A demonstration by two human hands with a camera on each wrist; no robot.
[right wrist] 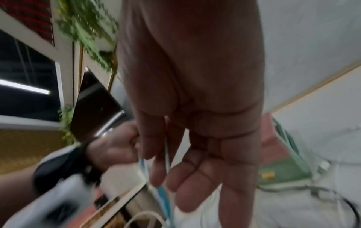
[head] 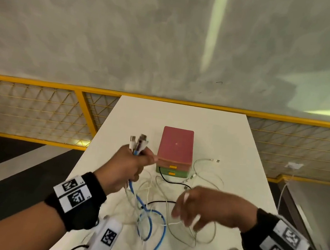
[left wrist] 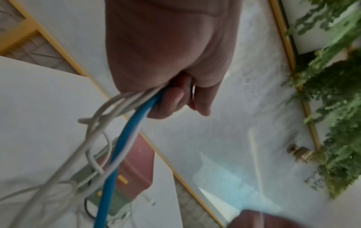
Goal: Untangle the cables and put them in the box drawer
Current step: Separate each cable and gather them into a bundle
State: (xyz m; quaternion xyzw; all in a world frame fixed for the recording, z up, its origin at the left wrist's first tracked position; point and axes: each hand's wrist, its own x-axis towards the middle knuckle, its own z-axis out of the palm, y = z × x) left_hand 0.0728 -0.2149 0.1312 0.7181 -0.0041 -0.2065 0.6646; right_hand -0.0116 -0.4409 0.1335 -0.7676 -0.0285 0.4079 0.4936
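Up above the white tabletop (head: 220,135), the left hand (head: 128,168) is fisted round a bundle of cable ends, a thick blue round cable (head: 150,213) and several thin white cables (left wrist: 109,108) together, with their metal plugs (head: 138,140) sticking out past the thumb. Gathering the ends in one grip like this probably keeps them sorted while the slack hangs down to be freed. Near it, the right hand (head: 208,207) hovers low over the heap with fingers spread and relaxed; the right wrist view shows white and blue strands passing by the fingers (right wrist: 160,154), but motion blur hides whether anything is pinched, so it reads as open, likely combing through loops. Below both hands, the remaining white cables and a thin black cable (head: 166,179) lie in crossed loops on the tabletop, so the tangle looks far from undone. Just beyond the heap stands the small box of drawers, pink upper unit over green lower unit (head: 176,146), its yellow pull tabs (head: 172,167) facing the person and both drawers closed, the black cable touching its base. No cable is stowed yet.
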